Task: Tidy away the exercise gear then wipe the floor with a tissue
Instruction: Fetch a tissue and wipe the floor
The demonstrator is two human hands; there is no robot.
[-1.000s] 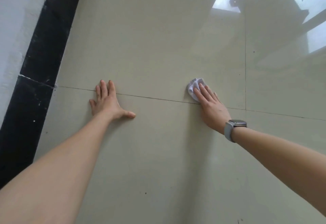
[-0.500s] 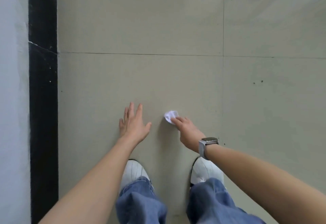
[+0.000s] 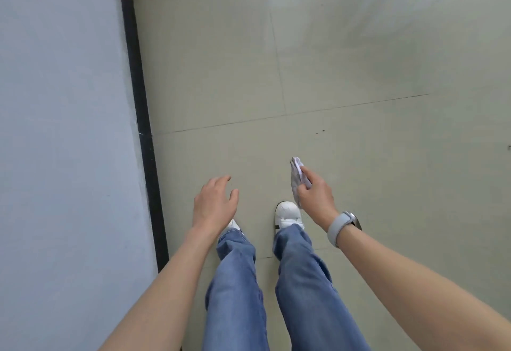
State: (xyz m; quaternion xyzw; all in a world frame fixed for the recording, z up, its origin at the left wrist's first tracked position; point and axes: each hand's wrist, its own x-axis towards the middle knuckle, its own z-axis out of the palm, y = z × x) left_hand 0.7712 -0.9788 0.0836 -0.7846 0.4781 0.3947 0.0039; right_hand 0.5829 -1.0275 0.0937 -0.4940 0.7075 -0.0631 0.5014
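A crumpled white tissue (image 3: pixel 296 178) hangs in the air above the beige tiled floor (image 3: pixel 345 74), pinched between the thumb and fingers of my right hand (image 3: pixel 315 191). That wrist wears a grey watch. My left hand (image 3: pixel 214 201) hovers off the floor to the left, fingers loosely curled and holding nothing. Both hands are above my feet. No exercise gear is in view.
My legs in blue jeans (image 3: pixel 276 295) and white shoes (image 3: pixel 287 214) stand below the hands. A pale wall (image 3: pixel 63 129) with a black skirting strip (image 3: pixel 143 129) runs down the left side. Small dark specks (image 3: pixel 320 131) lie on the tile ahead.
Both hands have lifted off the floor. The right hand went from pressing the tissue on the tile to pinching it in the air. The view rose as I stood up.
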